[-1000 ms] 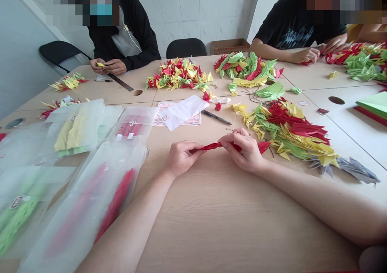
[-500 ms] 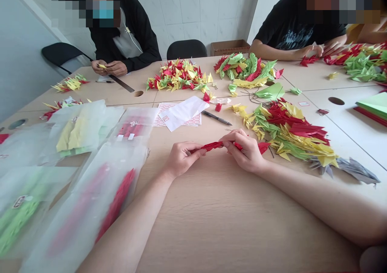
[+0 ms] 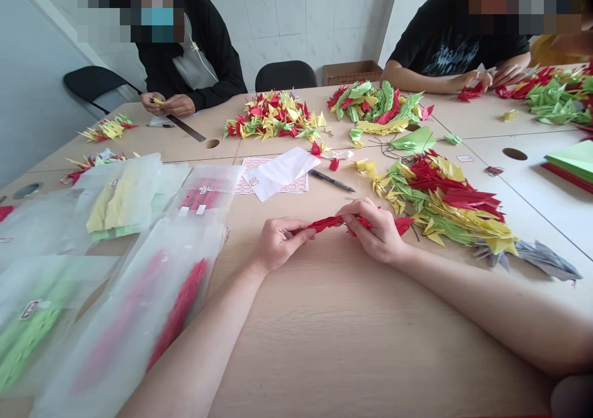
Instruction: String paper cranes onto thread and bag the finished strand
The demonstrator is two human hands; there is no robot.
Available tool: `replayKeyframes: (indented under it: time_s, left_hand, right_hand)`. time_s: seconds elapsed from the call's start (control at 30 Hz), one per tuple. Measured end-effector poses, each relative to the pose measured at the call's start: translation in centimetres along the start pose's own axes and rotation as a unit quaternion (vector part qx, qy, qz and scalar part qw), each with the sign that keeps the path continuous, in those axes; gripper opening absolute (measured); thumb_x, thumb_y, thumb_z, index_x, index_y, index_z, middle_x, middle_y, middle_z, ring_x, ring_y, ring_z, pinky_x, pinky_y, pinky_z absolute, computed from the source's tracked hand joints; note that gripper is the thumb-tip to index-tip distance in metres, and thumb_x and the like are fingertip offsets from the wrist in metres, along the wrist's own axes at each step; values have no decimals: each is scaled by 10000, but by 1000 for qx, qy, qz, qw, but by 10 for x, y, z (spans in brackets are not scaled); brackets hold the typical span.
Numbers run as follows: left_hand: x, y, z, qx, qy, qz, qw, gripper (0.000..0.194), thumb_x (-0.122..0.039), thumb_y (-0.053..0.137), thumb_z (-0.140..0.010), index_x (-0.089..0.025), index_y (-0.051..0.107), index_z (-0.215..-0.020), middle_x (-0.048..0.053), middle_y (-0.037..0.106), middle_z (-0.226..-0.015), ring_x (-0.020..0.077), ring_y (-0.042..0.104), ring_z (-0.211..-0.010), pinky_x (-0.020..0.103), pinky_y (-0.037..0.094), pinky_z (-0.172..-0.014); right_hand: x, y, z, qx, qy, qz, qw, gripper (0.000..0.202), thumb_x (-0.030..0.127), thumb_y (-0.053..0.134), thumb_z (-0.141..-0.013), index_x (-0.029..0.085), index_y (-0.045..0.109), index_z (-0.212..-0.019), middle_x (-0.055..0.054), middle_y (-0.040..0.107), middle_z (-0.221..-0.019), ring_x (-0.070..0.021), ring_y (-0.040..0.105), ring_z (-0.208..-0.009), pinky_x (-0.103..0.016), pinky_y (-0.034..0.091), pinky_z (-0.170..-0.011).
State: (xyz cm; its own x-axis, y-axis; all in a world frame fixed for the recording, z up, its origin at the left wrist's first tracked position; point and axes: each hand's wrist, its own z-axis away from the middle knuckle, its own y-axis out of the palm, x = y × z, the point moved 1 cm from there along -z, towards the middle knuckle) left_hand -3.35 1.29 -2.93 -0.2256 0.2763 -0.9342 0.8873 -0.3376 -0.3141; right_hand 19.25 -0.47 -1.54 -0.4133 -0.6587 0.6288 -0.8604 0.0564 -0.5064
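Between my hands stretches a string of red folded paper cranes [image 3: 325, 223], packed flat and held just above the table. Its left end is pinched between the thumb and fingers of my left hand [image 3: 281, 243]. My right hand [image 3: 374, 229] is closed at the other end, where a thin dark thread shows by the fingertips. More red folded paper [image 3: 404, 225] sticks out behind my right hand, partly hidden by it. Just beyond lies a heap of red, yellow and green strung paper cranes [image 3: 451, 192].
Clear plastic bags [image 3: 139, 307] of folded paper cover the left side. A pen [image 3: 332, 181] and a white paper slip [image 3: 280, 172] lie ahead. Farther back is a mixed paper pile [image 3: 275, 115]. Two people sit opposite, one near a metal ruler [image 3: 186, 128], both handling folded paper.
My hands have barely moved and keep the same hold on the red string. Across the table, the person on the right has shifted a red folded piece slightly.
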Motion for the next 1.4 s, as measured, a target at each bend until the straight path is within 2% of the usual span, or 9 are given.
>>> replayKeyframes:
  time_s: [0.2,0.37,0.57,0.7,0.87,1.13,1.23,1.4]
  left_hand:
    - [0,-1,1,11,-17,5,1000,168,-304,692,-848,-167,785,-870,61,763,-827,164,680,-715,234,526,-618]
    - [-4,0,1,14,-18,-4,1000,168,-295,692,-842,-157,787,-858,64,758,-816,164,673,-713,232,512,-607]
    - [-6,1,1,3,12,-35,999,152,-277,697,-835,-174,794,-889,67,763,-831,172,689,-725,236,499,-596]
    - [-7,1,0,-27,36,-63,997,125,-261,706,-823,-176,793,-850,54,758,-790,152,674,-674,225,481,-575]
    - [-7,2,1,-34,54,-82,995,121,-254,697,-830,-177,788,-852,47,756,-777,145,670,-660,220,475,-569]
    - [-11,4,1,1,58,-94,994,153,-267,647,-871,-169,764,-859,49,744,-783,149,664,-687,224,474,-599]
    - [-14,5,1,14,16,-44,999,198,-309,622,-895,-156,745,-874,44,726,-780,133,626,-648,226,473,-599]
    - [-19,8,0,28,-69,131,989,256,-360,610,-904,-136,717,-843,39,699,-768,133,630,-669,240,519,-659]
  right_hand:
    - [0,0,-1,5,-18,0,1000,148,181,445,-999,226,580,-960,0,645,-743,-141,568,-666,-328,461,-775]
    - [0,1,-1,8,-14,5,1000,147,191,444,-1000,227,584,-976,-16,665,-771,-151,589,-695,-338,471,-799]
    - [0,1,-1,-5,-2,-8,1000,123,167,508,-959,216,620,-946,-47,691,-855,-179,605,-804,-339,484,-769]
    - [-2,2,0,-11,8,-15,1000,46,190,608,-909,210,646,-926,-45,679,-805,-181,583,-745,-326,482,-689]
    - [-1,3,-1,-9,-7,-8,1000,52,191,612,-912,217,656,-925,-36,702,-810,-174,590,-723,-337,480,-715]
    - [1,5,1,17,92,-58,994,90,265,600,-926,193,637,-888,-35,658,-789,-161,571,-705,-300,448,-658]
    - [3,6,1,38,129,-83,987,136,294,580,-942,184,632,-879,-24,635,-761,-149,552,-690,-284,432,-650]
    - [8,4,-4,66,192,-131,970,263,359,529,-973,172,616,-811,-14,617,-725,-123,528,-637,-257,406,-602]
